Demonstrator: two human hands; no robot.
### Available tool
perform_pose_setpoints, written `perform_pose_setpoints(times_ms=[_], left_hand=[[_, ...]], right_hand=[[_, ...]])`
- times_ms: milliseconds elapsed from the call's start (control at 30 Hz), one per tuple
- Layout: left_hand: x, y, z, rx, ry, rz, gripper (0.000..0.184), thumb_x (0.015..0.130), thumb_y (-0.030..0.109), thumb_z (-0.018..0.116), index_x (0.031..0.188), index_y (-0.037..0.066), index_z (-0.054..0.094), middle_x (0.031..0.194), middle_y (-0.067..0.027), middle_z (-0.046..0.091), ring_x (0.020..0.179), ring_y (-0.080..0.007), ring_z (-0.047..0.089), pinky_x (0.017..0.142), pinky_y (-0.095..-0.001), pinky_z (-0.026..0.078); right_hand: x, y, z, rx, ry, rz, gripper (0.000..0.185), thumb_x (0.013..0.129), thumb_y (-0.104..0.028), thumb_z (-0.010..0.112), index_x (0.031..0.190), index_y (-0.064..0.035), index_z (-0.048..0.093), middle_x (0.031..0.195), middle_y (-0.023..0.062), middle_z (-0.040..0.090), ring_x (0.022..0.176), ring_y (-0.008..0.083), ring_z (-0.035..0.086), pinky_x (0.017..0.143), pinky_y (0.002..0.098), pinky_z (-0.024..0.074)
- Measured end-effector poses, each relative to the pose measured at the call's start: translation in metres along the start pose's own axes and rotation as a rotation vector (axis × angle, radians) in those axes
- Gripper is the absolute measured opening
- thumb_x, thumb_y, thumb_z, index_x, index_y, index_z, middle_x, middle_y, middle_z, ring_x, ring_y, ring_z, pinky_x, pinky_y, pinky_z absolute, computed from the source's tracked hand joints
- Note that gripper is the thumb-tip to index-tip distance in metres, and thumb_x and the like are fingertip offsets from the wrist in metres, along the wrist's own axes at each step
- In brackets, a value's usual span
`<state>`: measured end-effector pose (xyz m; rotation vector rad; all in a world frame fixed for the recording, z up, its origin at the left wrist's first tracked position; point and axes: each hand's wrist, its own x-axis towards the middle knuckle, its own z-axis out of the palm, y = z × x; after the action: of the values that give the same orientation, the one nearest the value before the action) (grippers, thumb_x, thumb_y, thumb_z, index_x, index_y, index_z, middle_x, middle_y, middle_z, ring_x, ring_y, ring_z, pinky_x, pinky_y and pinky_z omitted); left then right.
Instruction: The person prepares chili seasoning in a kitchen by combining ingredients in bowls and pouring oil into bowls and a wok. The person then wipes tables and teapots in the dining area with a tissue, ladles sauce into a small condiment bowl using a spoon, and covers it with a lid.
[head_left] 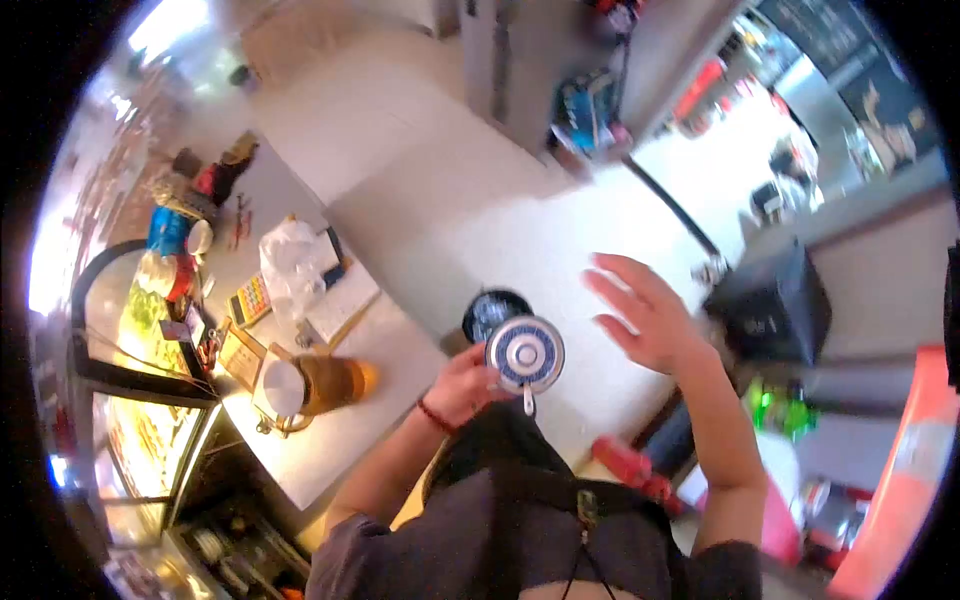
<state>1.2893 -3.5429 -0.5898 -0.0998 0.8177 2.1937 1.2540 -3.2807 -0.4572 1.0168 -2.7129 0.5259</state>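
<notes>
My left hand (468,388) is wrapped around the side of a round blue-and-white patterned dish (525,355), seen from above in front of my body. Concentric rings mark its top, and a small white handle-like piece (529,402) sticks out at the near edge. Whether the dish is a lidded cup or a bowl I cannot tell. Off to the right, my right hand (645,318) is raised in the air with its fingers apart, holding nothing. Below and behind the dish, a dark round container (490,308) is partly hidden.
To the left runs a white counter (390,395) with a jug of amber liquid (335,386), a white plastic bag (292,262) and a calculator (250,300). A lit glass case (145,400) stands beyond. On the right are a black box (770,305) and a red object (630,462).
</notes>
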Motion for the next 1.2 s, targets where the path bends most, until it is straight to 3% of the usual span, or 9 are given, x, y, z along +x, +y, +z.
perform_pose_setpoints(times_ms=[233,300,367,567,733,867,933,1033,1200], left_hand=[[0.084,0.028,0.001,-0.140,0.112,0.128,0.047,0.080,0.010,0.056,0.123,0.001,0.040,0.116,-0.0132,0.052,0.106,-0.0266,0.053,0.091,-0.0436,0.045],[0.107,0.045,0.010,-0.186,0.101,0.197,0.045,0.080,0.010,0.056,0.122,0.001,0.040,0.116,-0.0133,0.052,0.107,-0.0271,0.052,0.092,-0.0451,0.044],[0.135,0.066,0.022,-0.194,0.128,0.268,0.043,0.080,0.009,0.055,0.120,0.000,0.042,0.116,-0.0138,0.052,0.108,-0.0280,0.052,0.093,-0.0462,0.042],[0.233,0.116,0.012,-0.193,0.312,0.357,0.037,0.080,0.006,0.053,0.115,-0.003,0.045,0.110,-0.0150,0.055,0.103,-0.0280,0.055,0.090,-0.0443,0.046],[0.319,0.165,-0.001,-0.302,0.272,0.475,0.044,0.080,0.014,0.059,0.117,-0.003,0.043,0.113,-0.0146,0.054,0.105,-0.0274,0.054,0.090,-0.0422,0.046],[0.361,0.218,-0.008,-0.419,0.370,0.511,0.046,0.080,0.015,0.058,0.120,-0.002,0.041,0.116,-0.0138,0.052,0.108,-0.0274,0.052,0.091,-0.0421,0.045],[0.376,0.246,-0.012,-0.419,0.430,0.602,0.045,0.081,0.013,0.056,0.120,-0.001,0.041,0.116,-0.0139,0.052,0.108,-0.0269,0.052,0.090,-0.0424,0.046],[0.395,0.284,-0.020,-0.484,0.499,0.712,0.042,0.081,0.006,0.052,0.121,0.002,0.039,0.114,-0.0132,0.052,0.104,-0.0260,0.054,0.086,-0.0429,0.049],[0.429,0.351,-0.066,-0.410,0.654,0.745,0.042,0.080,0.002,0.051,0.121,0.003,0.040,0.109,-0.0102,0.053,0.100,-0.0239,0.056,0.081,-0.0397,0.051]], right_hand=[[-0.128,0.216,0.005,-0.010,-0.267,0.731,0.043,0.078,-0.012,0.058,0.118,-0.0025,0.048,0.114,0.0195,0.051,0.110,0.0334,0.047,0.093,0.0403,0.0391],[-0.340,0.357,0.120,-0.674,-0.834,0.211,0.035,0.081,-0.023,0.052,0.110,-0.0036,0.054,0.117,0.0163,0.052,0.103,0.0279,0.052,0.088,0.0390,0.0413],[-0.361,0.326,0.079,-0.286,-0.350,0.604,0.023,0.078,-0.018,0.054,0.058,-0.0061,0.050,0.058,0.0084,0.047,0.054,0.0291,0.048,0.051,0.0375,0.0388],[-0.314,0.401,0.154,0.138,-0.648,1.216,0.018,0.079,-0.021,0.055,0.071,-0.0056,0.053,0.069,0.0099,0.053,0.064,0.0271,0.052,0.058,0.0362,0.0425],[-0.231,0.529,0.241,0.160,-0.864,1.046,0.018,0.080,-0.023,0.056,0.081,-0.0052,0.056,0.078,0.0112,0.057,0.072,0.0254,0.056,0.064,0.0351,0.0456],[-0.125,0.676,0.310,-0.037,-0.700,0.534,0.022,0.081,-0.025,0.056,0.089,-0.0049,0.058,0.085,0.0122,0.061,0.079,0.0241,0.060,0.069,0.0343,0.0481],[0.104,0.648,0.191,0.188,-0.390,0.552,0.036,0.076,-0.020,0.063,0.105,-0.0003,0.056,0.093,0.0151,0.062,0.088,0.0262,0.060,0.078,0.0334,0.0477],[0.298,0.637,0.175,0.568,-0.387,0.479,0.035,0.080,-0.015,0.062,0.110,0.0008,0.053,0.101,0.0107,0.061,0.093,0.0209,0.059,0.082,0.0312,0.0472],[0.510,0.551,0.156,1.102,-0.785,0.510,0.035,0.085,-0.015,0.058,0.115,0.0000,0.051,0.105,0.0097,0.059,0.095,0.0172,0.058,0.082,0.0301,0.0459]])
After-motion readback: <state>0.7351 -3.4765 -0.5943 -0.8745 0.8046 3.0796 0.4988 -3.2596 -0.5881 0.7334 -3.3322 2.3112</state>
